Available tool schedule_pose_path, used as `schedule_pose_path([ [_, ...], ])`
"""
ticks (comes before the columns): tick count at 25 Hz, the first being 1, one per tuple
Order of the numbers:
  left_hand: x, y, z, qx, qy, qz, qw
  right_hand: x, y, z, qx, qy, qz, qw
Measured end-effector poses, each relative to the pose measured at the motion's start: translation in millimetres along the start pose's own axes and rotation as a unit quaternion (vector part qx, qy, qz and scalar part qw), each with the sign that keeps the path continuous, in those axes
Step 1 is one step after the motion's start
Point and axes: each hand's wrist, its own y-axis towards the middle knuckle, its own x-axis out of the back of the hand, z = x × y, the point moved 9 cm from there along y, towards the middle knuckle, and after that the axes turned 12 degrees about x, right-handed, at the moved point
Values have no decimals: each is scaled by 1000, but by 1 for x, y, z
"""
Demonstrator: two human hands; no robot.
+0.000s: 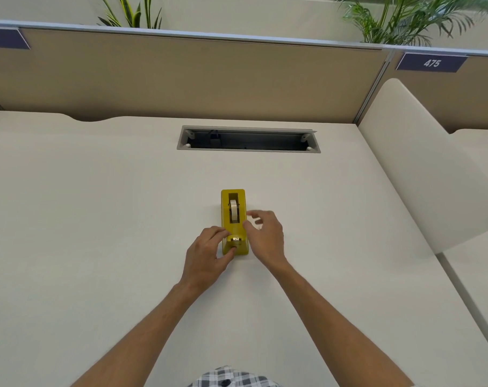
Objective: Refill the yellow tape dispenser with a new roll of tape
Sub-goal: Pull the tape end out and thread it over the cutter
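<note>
The yellow tape dispenser (234, 222) is steadied at its cutter end by the clenched left hand (209, 252), probably so the roll of tape (233, 210) beyond this grip can be reached by the released right hand (265, 236).

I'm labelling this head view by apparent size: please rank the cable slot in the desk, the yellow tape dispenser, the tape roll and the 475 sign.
1. cable slot, clearly largest
2. 475 sign and yellow tape dispenser: similar, not ranked; the sign is farther away
3. tape roll, smallest

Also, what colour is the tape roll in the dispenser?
Off-white tape roll, seen in the head view.
</note>
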Motion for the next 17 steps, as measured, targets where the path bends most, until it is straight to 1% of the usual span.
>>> schedule_pose_path([
  [1, 0, 0, 0, -1, -1, -1, 1000, 0, 5, 12, 71, -64, 9, 995],
  [2, 1, 0, -1, -2, -2, -3, 1000, -3, 8, 23, 142, -134, 26, 980],
  [3, 1, 0, -2, -3, -3, -4, 1000, -6, 9, 36, 205, -202, 43, 957],
  [4, 2, 0, -2, -4, -2, -5, 1000, -11, 10, 43, 247, -255, 59, 933],
  [5, 2, 0, -3, -5, -2, -6, 1000, -15, 11, 47, 266, -293, 74, 915],
  [7, 2, 1, -1, -5, -3, -6, 1000, -19, 14, 49, 269, -327, 91, 901],
  [10, 1, 0, -1, -4, -4, -8, 1000, -20, 18, 50, 263, -343, 106, 896],
  [13, 1, 0, 0, -4, -4, -8, 1000, -22, 21, 49, 254, -350, 121, 893],
  [17, -1, 1, 0, -5, -1, -5, 1000, -21, 24, 49, 250, -341, 121, 898],
])
